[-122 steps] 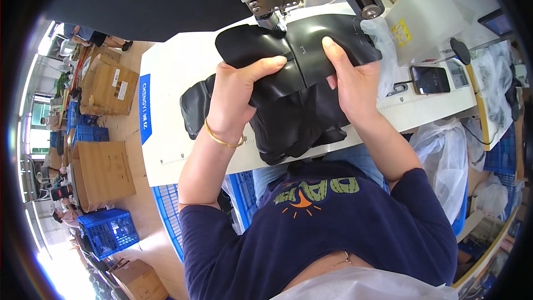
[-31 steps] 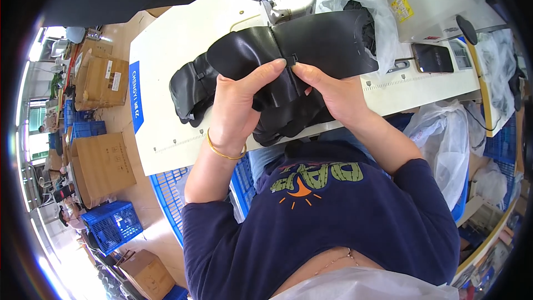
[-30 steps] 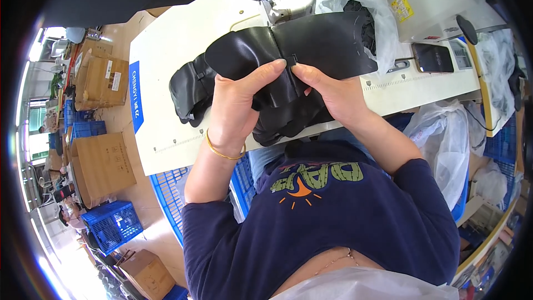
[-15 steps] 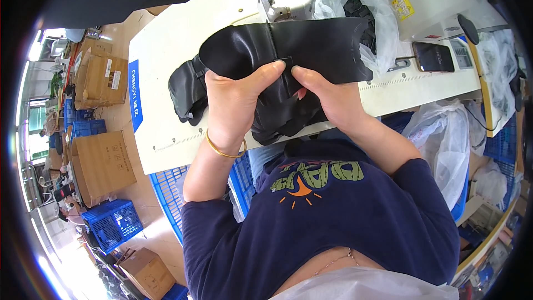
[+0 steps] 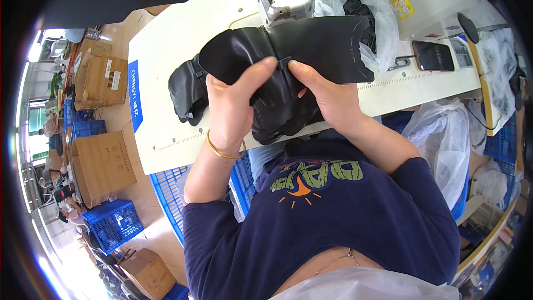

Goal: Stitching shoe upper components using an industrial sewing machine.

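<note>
Both hands grip a smooth black leather-like piece [image 5: 319, 39] with a seam down its middle. My left hand [image 5: 230, 103] is closed on the part left of the seam, its thumb lying on top. My right hand [image 5: 333, 97] pinches the other side, thumb pressed close to a small tab on the seam. The fingers under the material are mostly hidden. Below and to the left, more black pieces [image 5: 187, 91] are bunched on the white sewing table [image 5: 161, 128]. Just beyond the piece stands the sewing machine [image 5: 286, 8].
A clear plastic bag [image 5: 386, 19] with black pieces sits right of the machine. Farther right lie a phone [image 5: 433, 56] and a pale box-like housing [image 5: 438, 0]. Blue crates [image 5: 166, 189] stand below the table edge; cardboard boxes [image 5: 105, 164] are on the floor at left.
My left thumb has shifted slightly left, away from the seam. The right thumb has moved a little left and up, and the black piece has tilted slightly upward.
</note>
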`<act>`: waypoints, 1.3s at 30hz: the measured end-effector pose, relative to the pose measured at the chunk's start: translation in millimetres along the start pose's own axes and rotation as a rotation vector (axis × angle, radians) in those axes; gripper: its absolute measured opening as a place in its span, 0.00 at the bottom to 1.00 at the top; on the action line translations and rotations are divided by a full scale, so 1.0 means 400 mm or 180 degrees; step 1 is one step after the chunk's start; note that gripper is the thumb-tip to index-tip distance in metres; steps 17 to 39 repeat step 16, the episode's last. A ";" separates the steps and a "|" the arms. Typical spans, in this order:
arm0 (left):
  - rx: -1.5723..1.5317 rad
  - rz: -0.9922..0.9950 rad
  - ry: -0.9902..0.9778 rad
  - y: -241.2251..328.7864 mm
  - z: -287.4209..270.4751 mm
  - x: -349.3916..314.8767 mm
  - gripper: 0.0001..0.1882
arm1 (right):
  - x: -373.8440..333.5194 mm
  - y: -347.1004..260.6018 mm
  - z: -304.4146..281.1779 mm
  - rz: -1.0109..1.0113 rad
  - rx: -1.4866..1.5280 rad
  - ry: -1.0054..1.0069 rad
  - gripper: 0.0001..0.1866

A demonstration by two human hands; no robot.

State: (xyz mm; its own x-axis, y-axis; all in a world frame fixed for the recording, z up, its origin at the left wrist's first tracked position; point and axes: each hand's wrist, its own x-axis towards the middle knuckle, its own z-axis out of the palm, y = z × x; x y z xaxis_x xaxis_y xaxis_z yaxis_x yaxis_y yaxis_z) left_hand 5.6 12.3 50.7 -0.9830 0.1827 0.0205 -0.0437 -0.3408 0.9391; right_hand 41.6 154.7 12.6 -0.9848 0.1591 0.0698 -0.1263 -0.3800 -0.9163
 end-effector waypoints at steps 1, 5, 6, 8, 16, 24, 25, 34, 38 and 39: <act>0.0173 0.0181 -0.0132 -0.006 -0.005 0.001 0.09 | -0.001 -0.001 0.002 -0.0015 0.0025 0.0031 0.09; 0.0620 0.0120 -0.0216 0.003 -0.009 0.002 0.13 | 0.000 0.007 -0.004 -0.0063 -0.0099 -0.0058 0.09; 0.0690 0.0114 -0.0197 0.005 -0.010 0.004 0.13 | 0.000 0.007 -0.004 -0.0077 -0.0121 -0.0055 0.09; 0.0763 0.0114 -0.0171 0.005 -0.009 0.004 0.14 | 0.002 0.010 -0.002 -0.0091 -0.0140 -0.0061 0.09; 0.0189 -0.0226 -0.0193 0.015 -0.016 0.027 0.12 | 0.007 -0.027 0.003 0.0044 0.0165 -0.0026 0.12; 0.0189 -0.0226 -0.0193 0.015 -0.016 0.027 0.12 | 0.007 -0.027 0.003 0.0044 0.0165 -0.0026 0.12; 0.0189 -0.0226 -0.0193 0.015 -0.016 0.027 0.12 | 0.007 -0.027 0.003 0.0044 0.0165 -0.0026 0.12; 0.0189 -0.0226 -0.0193 0.015 -0.016 0.027 0.12 | 0.007 -0.027 0.003 0.0044 0.0165 -0.0026 0.12; 0.0189 -0.0226 -0.0193 0.015 -0.016 0.027 0.12 | 0.007 -0.027 0.003 0.0044 0.0165 -0.0026 0.12; 0.0189 -0.0226 -0.0193 0.015 -0.016 0.027 0.12 | 0.007 -0.027 0.003 0.0044 0.0165 -0.0026 0.12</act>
